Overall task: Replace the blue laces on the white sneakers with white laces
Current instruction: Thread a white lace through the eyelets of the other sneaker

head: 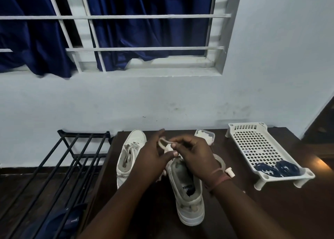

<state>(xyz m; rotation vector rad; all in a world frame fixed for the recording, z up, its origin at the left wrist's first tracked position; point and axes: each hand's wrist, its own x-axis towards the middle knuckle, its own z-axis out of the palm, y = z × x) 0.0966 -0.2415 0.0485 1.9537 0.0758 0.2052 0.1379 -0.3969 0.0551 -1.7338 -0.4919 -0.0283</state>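
Here, in the head view, both hands meet over the near white sneaker point(188, 199) on the dark wooden tabletop point(271, 211). The left hand point(151, 159) and right hand point(195, 157) each close their grip on a flat white lace point(163, 143). The second white sneaker point(129, 154), laced white, lies left. Coiled dark blue laces point(276, 169) sit in the white perforated plastic tray point(256, 144) at right.

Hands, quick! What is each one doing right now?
Left hand: pinches the white lace.
Right hand: fingers curled, pinching the same white lace.
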